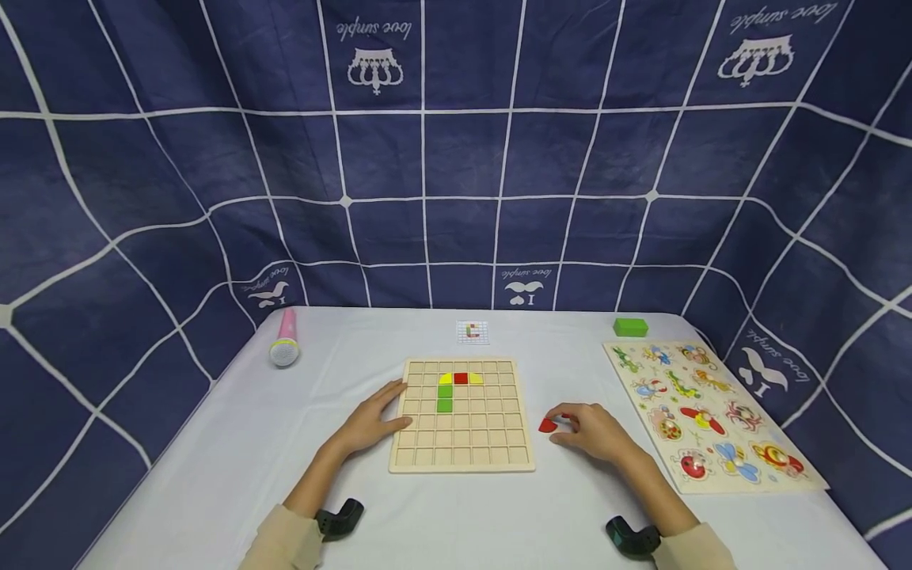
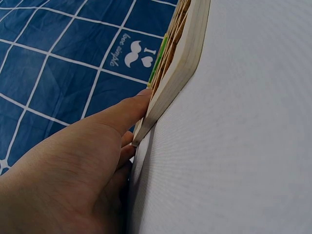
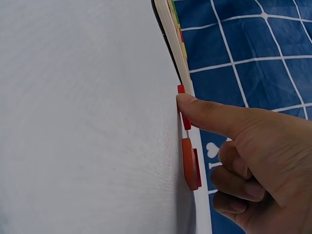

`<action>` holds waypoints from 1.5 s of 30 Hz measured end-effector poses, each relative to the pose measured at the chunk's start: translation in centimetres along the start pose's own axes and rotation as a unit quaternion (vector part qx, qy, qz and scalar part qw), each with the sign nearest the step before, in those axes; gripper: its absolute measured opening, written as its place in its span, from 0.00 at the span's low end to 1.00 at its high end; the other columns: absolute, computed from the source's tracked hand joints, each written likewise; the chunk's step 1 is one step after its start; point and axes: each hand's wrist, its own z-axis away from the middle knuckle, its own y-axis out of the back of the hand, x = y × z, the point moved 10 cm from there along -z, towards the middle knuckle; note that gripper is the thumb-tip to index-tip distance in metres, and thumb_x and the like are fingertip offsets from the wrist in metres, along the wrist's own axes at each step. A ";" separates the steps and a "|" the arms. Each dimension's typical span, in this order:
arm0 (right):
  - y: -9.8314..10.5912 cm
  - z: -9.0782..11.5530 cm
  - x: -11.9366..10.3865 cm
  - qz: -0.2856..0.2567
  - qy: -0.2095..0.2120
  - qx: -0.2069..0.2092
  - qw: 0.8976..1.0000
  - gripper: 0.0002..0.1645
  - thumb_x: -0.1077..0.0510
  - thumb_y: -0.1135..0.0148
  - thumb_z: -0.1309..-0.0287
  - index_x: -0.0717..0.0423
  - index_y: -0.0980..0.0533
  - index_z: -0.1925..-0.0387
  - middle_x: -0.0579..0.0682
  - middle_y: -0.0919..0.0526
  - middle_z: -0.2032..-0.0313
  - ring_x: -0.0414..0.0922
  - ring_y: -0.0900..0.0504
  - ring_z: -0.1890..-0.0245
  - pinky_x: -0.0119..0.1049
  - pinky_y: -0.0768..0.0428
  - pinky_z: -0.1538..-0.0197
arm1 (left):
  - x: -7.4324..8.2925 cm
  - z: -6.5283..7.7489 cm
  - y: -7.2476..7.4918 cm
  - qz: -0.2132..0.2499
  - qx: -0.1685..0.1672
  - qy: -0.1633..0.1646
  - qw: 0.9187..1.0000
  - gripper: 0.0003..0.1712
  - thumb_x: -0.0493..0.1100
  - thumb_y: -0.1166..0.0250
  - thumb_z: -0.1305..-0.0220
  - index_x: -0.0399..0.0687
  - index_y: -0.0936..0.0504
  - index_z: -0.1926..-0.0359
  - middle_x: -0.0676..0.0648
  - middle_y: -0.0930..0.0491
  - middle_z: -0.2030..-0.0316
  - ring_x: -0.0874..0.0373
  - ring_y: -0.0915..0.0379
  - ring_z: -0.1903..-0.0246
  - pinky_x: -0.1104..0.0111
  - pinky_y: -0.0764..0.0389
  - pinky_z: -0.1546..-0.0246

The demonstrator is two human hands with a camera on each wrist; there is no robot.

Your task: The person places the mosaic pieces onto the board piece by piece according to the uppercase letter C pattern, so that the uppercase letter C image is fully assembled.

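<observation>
A square wooden grid board (image 1: 470,438) lies flat on the table, with two yellow rounded pieces, a red square (image 1: 461,378) and two green squares (image 1: 445,398) set in its cells. My left hand (image 1: 366,419) rests against the board's left edge, fingers extended. In the left wrist view the thumb (image 2: 134,108) touches the rim. To the right of the board, my right hand (image 1: 594,431) has thumb and index finger about a small red piece (image 1: 547,426) on the table. Its thumb tip meets that piece (image 3: 185,121) in the right wrist view. Orange-red pieces (image 3: 189,163) lie close by.
Behind the board is a small pattern card (image 1: 473,332). A green block (image 1: 630,327) stands at the back right, above a wooden insect puzzle board (image 1: 701,419). A pink toy microphone (image 1: 286,339) lies at the back left. Blue checked cloth (image 1: 456,158) hangs around the white table.
</observation>
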 end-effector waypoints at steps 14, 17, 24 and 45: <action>-0.4 -1.3 -0.3 0.015 -0.006 0.035 0.999 0.12 0.50 0.29 0.53 0.44 0.18 0.64 0.37 0.37 0.89 0.33 0.44 0.88 0.28 0.44 0.84 | -0.2 -0.1 0.0 0.004 0.002 0.000 1.000 0.44 0.57 0.35 0.45 0.45 0.41 0.32 0.42 0.47 0.31 0.44 0.56 0.32 0.47 0.50 0.36; -0.2 -1.1 0.0 0.023 -0.025 0.034 0.999 0.15 0.49 0.27 0.57 0.44 0.18 0.64 0.39 0.38 0.88 0.34 0.44 0.87 0.29 0.44 0.83 | -0.2 -0.2 0.0 -0.001 0.003 -0.002 1.000 0.44 0.56 0.35 0.44 0.44 0.41 0.32 0.42 0.47 0.31 0.43 0.56 0.33 0.47 0.50 0.37; -0.1 -0.5 0.6 0.026 -0.039 0.020 0.999 0.16 0.50 0.26 0.59 0.43 0.18 0.63 0.39 0.39 0.89 0.35 0.45 0.86 0.28 0.45 0.81 | -0.2 -0.1 0.1 -0.002 0.000 0.006 1.000 0.44 0.57 0.35 0.44 0.45 0.41 0.32 0.43 0.47 0.31 0.45 0.56 0.32 0.48 0.51 0.36; -2.3 -3.8 -7.6 0.005 0.038 0.024 0.999 0.15 0.48 0.29 0.55 0.45 0.19 0.63 0.38 0.39 0.89 0.33 0.45 0.87 0.27 0.45 0.84 | 0.0 0.1 0.1 0.003 0.000 -0.002 1.000 0.44 0.57 0.36 0.44 0.45 0.41 0.32 0.42 0.47 0.31 0.43 0.56 0.32 0.47 0.51 0.36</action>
